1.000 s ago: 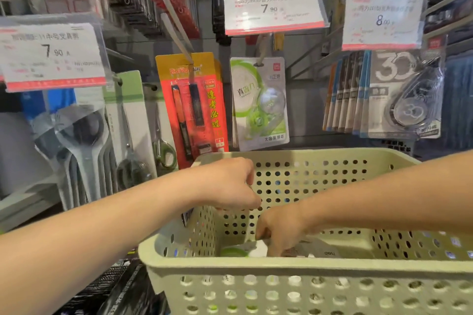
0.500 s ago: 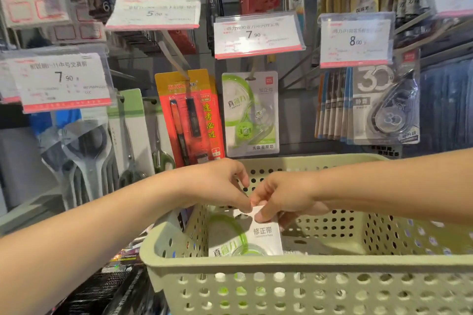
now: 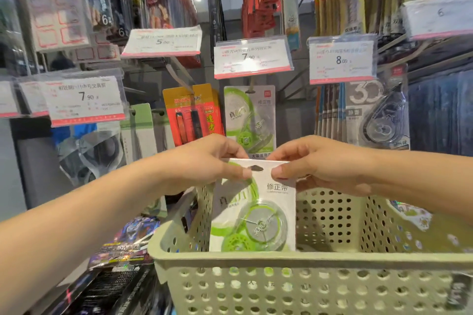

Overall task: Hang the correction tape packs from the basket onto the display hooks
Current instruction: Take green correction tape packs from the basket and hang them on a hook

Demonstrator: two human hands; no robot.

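A correction tape pack [image 3: 253, 208] stands upright above the basket [image 3: 307, 261], its bottom edge hidden behind the near rim. The left hand [image 3: 204, 161] pinches its top left corner, the right hand [image 3: 320, 161] its top right corner, fingers closed on the card beside the hang hole. Behind, a matching hung pack [image 3: 249, 117] is partly covered by the hands. The basket floor is hidden.

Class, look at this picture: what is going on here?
A person holds a correction tape pack upright by its top corners, left hand and right hand either side of the hang hole. Its lower part sits inside the green basket. A matching pack hangs on the hook beneath the 7.90 price tag. This one is not yet hung.
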